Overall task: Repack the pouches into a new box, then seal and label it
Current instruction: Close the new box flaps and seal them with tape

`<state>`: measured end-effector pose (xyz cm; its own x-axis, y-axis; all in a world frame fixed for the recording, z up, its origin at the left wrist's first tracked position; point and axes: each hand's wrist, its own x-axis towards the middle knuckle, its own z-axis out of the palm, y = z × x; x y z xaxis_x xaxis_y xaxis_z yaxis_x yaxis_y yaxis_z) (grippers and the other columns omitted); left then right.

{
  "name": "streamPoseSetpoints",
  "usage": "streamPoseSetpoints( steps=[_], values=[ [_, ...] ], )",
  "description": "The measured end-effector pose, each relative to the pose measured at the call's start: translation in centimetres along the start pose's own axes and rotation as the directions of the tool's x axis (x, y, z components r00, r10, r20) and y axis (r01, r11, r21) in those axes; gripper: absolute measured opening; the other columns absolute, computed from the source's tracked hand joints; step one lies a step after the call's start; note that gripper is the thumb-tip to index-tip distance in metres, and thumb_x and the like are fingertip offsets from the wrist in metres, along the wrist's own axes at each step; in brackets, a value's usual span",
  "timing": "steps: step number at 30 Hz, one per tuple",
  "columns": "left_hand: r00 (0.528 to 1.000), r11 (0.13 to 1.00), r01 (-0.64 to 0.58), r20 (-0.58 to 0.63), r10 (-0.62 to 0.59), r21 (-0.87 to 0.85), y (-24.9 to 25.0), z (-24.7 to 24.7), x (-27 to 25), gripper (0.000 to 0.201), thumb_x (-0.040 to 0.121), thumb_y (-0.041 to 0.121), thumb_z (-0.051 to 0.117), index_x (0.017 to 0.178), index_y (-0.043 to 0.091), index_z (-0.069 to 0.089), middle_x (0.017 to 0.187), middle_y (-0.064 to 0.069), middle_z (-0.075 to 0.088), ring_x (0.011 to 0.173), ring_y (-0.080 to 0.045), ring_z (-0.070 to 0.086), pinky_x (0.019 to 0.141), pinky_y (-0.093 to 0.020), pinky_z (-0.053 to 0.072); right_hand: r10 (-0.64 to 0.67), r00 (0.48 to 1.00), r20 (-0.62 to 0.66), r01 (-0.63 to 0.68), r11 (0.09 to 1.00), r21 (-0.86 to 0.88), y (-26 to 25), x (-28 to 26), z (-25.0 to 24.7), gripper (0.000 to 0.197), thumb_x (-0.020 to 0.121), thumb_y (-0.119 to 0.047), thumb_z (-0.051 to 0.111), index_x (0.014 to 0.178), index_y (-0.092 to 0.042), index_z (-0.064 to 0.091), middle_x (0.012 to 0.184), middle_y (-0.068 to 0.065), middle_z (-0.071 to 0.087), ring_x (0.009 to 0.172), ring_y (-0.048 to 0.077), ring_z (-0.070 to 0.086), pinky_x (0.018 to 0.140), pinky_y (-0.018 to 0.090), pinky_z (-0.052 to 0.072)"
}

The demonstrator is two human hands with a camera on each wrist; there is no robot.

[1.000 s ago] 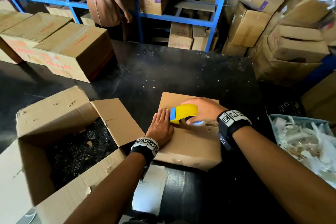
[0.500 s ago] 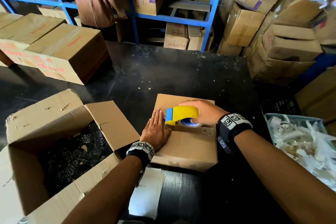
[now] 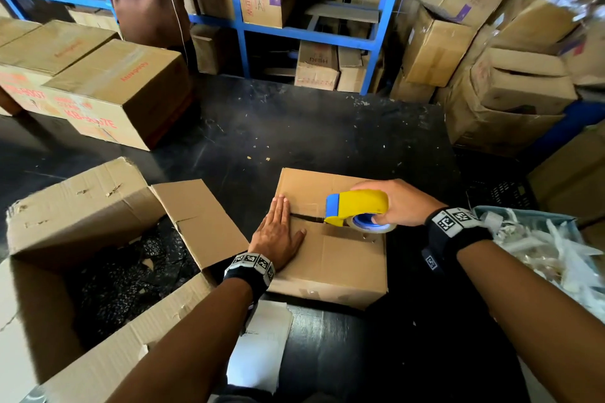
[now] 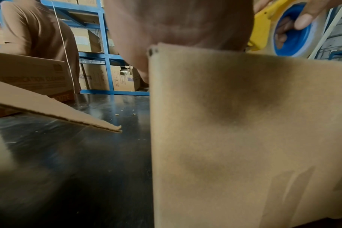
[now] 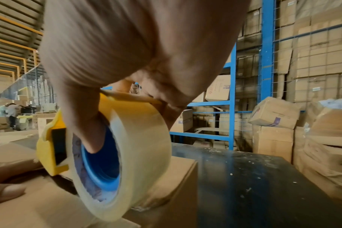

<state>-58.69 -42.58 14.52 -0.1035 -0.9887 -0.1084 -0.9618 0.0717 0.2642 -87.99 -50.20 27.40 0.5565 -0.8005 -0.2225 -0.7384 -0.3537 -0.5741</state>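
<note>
A small closed cardboard box [image 3: 330,239] is set near the front edge of the black desk [image 3: 327,134], right of its middle. Its top flaps are folded down, and a dark gap is seen along the seam between them at the left end. What is held inside the box cannot be told, since the flaps cover it.

The left hand [image 3: 278,232] is laid flat on the box top at its left edge, with fingers straight and held together, and nothing is gripped by it. The flaps are pressed down under the palm.

A yellow tape dispenser [image 3: 357,206] with a blue front and a roll of clear tape [image 5: 139,155] on a blue core is gripped by the right hand [image 3: 399,203], whose fingers are curled over the yellow body while the thumb is hooked into the core. The dispenser is rested on the seam, towards the right half of the box top.

A large open carton [image 3: 82,255] is placed at the front left corner of the desk, just beside the small box, its flaps spread outward. Black patterned pouches [image 3: 124,278] are seen piled loosely inside it.

A white sheet of paper [image 3: 262,343] is laid at the front edge, partly under the left forearm. Two sealed cartons with red print [image 3: 108,91] are stacked side by side at the back left corner. A pale bin [image 3: 523,216] filled with white paper scraps is seen off the right edge.
</note>
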Motion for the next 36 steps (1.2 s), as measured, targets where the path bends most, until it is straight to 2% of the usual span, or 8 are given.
streamPoseSetpoints(
  steps=[5,10,14,19,23,26,30,36],
  values=[
    [1.000,1.000,0.007,0.011,-0.007,-0.003,0.1,0.2,0.1,0.084,0.099,0.062,0.019,0.157,0.008,-0.007,0.166,-0.006,-0.012,0.153,-0.020,-0.010,0.125,-0.037,0.012,0.063,0.998,0.031,-0.062,0.998,-0.026,1.3,-1.6,-1.0,0.082,0.074,-0.008,0.086,0.144,-0.037,0.053,0.134,-0.010,0.063,0.118,0.011,0.062,0.098,0.030,0.052],
    [1.000,1.000,-0.010,0.015,0.010,0.016,0.1,-0.2,0.0,0.082,0.100,0.061,0.018,0.157,0.008,-0.008,0.166,-0.006,-0.013,0.153,-0.019,-0.011,0.122,-0.031,0.002,0.032,0.998,0.059,-0.029,0.998,-0.051,1.1,-1.6,-0.3,0.079,0.076,-0.010,0.085,0.144,-0.033,0.055,0.130,-0.011,0.066,0.113,0.008,0.065,0.097,0.033,0.056],
    [0.999,1.000,-0.011,0.031,0.010,0.013,0.1,-0.1,0.0,0.083,0.099,0.063,0.017,0.157,0.009,-0.008,0.166,-0.006,-0.014,0.153,-0.020,-0.011,0.124,-0.033,0.005,0.001,0.998,0.061,0.001,0.999,-0.040,0.5,-1.7,-0.2,0.061,0.077,-0.035,0.087,0.133,-0.030,0.062,0.121,-0.008,0.070,0.108,0.010,0.066,0.095,0.031,0.056],
    [0.999,1.000,-0.015,0.049,0.014,0.017,0.0,-0.1,0.1,0.083,0.098,0.063,0.015,0.157,0.010,-0.009,0.165,-0.006,-0.016,0.153,-0.021,-0.011,0.125,-0.036,0.005,-0.044,0.999,0.029,0.047,0.993,-0.112,-0.3,-1.3,0.5,0.048,0.087,-0.059,0.071,0.126,-0.030,0.065,0.105,-0.014,0.069,0.096,0.005,0.065,0.085,0.025,0.053],
    [0.998,0.997,-0.040,0.051,0.036,0.068,0.1,-0.1,0.2,0.082,0.098,0.063,0.012,0.157,0.009,-0.007,0.165,-0.008,-0.015,0.153,-0.023,-0.011,0.125,-0.041,0.002,-0.024,1.000,-0.014,0.019,0.961,-0.275,-0.2,-0.4,1.7,0.055,0.084,-0.080,0.055,0.116,-0.036,0.063,0.098,-0.013,0.069,0.090,0.010,0.063,0.080,0.036,0.056],
    [0.997,0.987,-0.059,0.055,0.051,0.151,0.5,0.0,0.2,0.082,0.097,0.063,0.010,0.158,0.009,-0.004,0.165,-0.013,-0.012,0.153,-0.028,-0.011,0.125,-0.047,0.000,0.007,0.999,-0.050,-0.025,0.928,-0.372,-1.0,-0.1,2.6,0.050,0.084,-0.077,0.056,0.113,-0.037,0.064,0.094,-0.008,0.067,0.087,0.014,0.060,0.074,0.034,0.054],
    [0.993,0.974,-0.102,0.078,0.088,0.202,2.0,-0.1,0.3,0.087,0.094,0.061,0.013,0.157,0.002,0.004,0.165,-0.020,-0.005,0.153,-0.034,-0.006,0.123,-0.052,0.000,0.033,0.996,-0.081,-0.061,0.927,-0.371,-1.0,0.0,3.1,0.050,0.082,-0.072,0.061,0.120,-0.039,0.066,0.101,-0.003,0.068,0.090,0.018,0.064,0.078,0.037,0.057],
    [0.968,0.956,-0.231,0.137,0.208,0.180,6.1,1.1,0.7,0.094,0.091,0.068,0.016,0.157,0.002,0.007,0.165,-0.021,-0.003,0.152,-0.037,-0.006,0.123,-0.052,0.003,0.043,0.996,-0.077,-0.069,0.922,-0.380,-1.4,0.0,2.6,0.052,0.074,-0.072,0.056,0.110,-0.037,0.069,0.094,-0.006,0.069,0.087,0.018,0.065,0.077,0.039,0.057]
  ],
)
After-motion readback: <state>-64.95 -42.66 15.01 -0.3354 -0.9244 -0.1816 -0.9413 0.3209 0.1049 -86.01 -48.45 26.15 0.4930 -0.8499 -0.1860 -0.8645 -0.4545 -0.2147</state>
